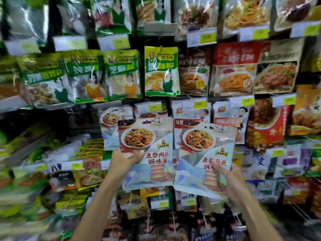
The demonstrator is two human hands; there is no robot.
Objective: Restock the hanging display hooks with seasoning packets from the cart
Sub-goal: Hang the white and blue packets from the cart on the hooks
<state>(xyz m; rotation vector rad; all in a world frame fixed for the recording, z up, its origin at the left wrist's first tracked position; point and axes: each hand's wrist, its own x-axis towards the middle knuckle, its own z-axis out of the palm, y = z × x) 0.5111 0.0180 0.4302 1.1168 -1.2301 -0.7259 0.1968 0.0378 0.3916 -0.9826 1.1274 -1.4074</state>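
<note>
Straight below the green packet (161, 71), the left hand (124, 158) pinches a packet (147, 153) by its left edge. The thumb lies on the front and the fingers are hidden behind. Below and to the right of the green packet, the right hand (227, 176) grips a second packet (203, 159) of the same print near its lower right corner. Its thumb covers some of the red characters, and the rest of its fingers are out of sight behind. The two held packets stand side by side with their edges meeting, and they block the hanging stock behind them.

What seems to be a wire hook (161, 48) shows at the green packet's top; other hooks are hidden by stock. Yellow price tags (199, 104) hang just below the green packet. Far left and far right of it, the crowded display (79, 123) smears into blur and its labels are unreadable. Both forearms are cut off by the lower edge.
</note>
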